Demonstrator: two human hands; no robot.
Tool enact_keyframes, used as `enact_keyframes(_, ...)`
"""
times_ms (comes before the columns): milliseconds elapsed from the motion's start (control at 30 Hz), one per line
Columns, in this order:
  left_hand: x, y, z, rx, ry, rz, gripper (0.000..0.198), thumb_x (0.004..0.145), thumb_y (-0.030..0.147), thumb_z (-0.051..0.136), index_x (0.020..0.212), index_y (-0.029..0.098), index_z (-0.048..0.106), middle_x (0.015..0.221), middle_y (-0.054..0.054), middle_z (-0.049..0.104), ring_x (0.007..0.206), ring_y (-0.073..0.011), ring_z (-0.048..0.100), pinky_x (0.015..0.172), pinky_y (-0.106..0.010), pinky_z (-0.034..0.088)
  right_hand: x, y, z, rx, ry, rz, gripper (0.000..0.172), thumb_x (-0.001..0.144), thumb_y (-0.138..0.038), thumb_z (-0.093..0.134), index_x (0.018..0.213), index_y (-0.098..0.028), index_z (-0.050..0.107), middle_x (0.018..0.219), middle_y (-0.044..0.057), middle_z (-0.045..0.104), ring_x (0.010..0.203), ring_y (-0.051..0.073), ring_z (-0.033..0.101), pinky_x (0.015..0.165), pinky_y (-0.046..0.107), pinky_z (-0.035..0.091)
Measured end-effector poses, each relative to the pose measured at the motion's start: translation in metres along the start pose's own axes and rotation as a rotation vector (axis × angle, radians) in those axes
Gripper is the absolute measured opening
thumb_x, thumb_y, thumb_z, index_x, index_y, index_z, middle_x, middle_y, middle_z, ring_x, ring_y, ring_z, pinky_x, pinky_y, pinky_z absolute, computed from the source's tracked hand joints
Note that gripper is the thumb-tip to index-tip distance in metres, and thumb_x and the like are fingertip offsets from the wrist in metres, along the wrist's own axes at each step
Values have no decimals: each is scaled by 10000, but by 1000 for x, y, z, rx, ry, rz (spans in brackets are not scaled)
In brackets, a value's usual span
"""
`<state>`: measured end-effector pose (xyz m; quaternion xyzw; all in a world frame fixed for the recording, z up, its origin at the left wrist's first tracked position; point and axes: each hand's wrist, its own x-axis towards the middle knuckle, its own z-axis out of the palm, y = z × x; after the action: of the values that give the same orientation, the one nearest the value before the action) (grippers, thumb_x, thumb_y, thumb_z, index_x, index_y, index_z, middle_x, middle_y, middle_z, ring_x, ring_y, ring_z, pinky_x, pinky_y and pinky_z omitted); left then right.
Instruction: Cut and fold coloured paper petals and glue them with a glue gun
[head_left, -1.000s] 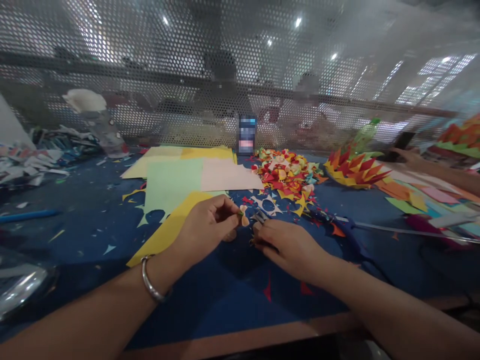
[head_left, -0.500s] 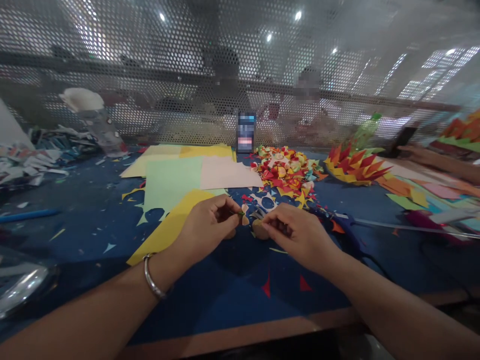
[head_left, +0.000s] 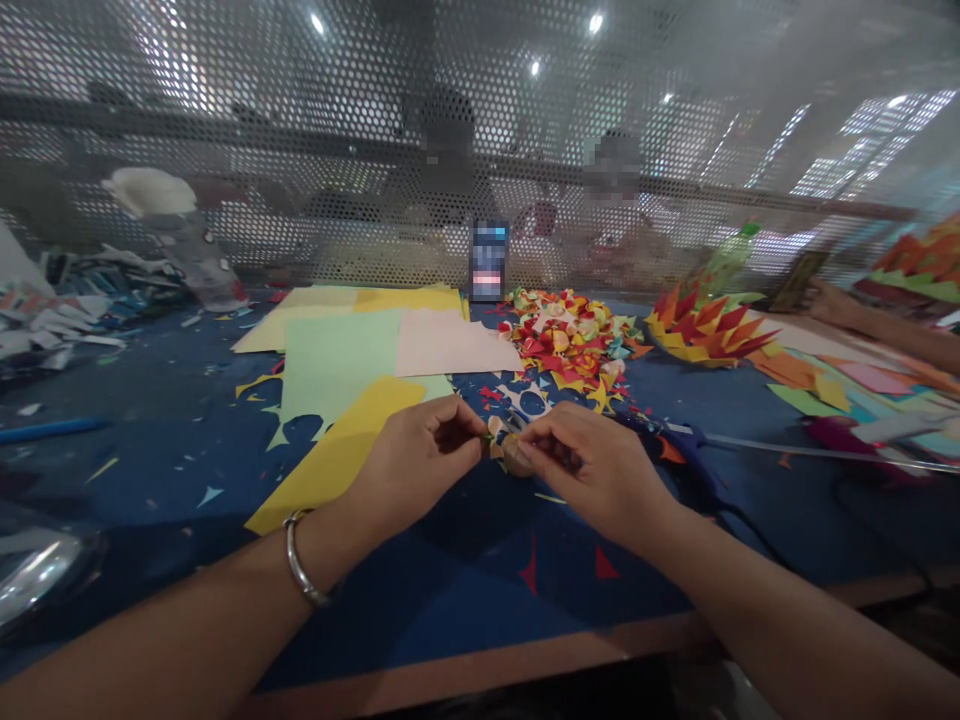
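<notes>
In a pinch, my left hand (head_left: 424,450) holds a small pale paper piece (head_left: 496,432) with a bit of green at its edge. My right hand (head_left: 592,455) faces it, thumb and forefinger pressed together beside a round brownish thing (head_left: 517,458). What sits between those right fingertips is too small to make out. A thin silvery-blue tip (head_left: 516,418) shows just behind them; the rest of it is hidden. Both hands are held close together over the dark blue table (head_left: 420,600). Left of my left hand lies a yellow paper sheet (head_left: 322,470).
A heap of colourful paper curls (head_left: 570,335) and a red-yellow spiky paper piece (head_left: 705,330) lie behind my hands. A phone (head_left: 489,260) stands against the perforated screen. Green paper (head_left: 341,350), a blue glue gun (head_left: 694,450) and a clear bottle (head_left: 202,260) surround them. Another person's arm (head_left: 877,320) reaches in.
My left hand has moved slightly right, bringing the pale paper piece closer to my right fingers. The right hand stays pinched, and the camera view has shifted a little.
</notes>
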<state>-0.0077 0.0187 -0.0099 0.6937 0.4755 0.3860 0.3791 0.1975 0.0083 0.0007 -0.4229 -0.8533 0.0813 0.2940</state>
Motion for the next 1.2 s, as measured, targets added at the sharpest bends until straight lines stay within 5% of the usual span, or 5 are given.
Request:
enact_keyframes(533,-2,1,3,188,32,102,72,761,170,587,769,176,658,718,7,691,641,-110,609,587,-207,445,-1,-2,0,11,32,-39,111,892,-207,548,835,-161,633,763,27,585,700,137,528,640,252,384)
enact_keyframes(1200,-2,-2,5,129,-14,74,72,773,196,592,799,179,656,735,-1,693,657,-121,616,603,-223,463,-2,1,1,31,7,-33,93,883,-201,562,841,-171,639,777,23,597,710,129,540,642,247,399)
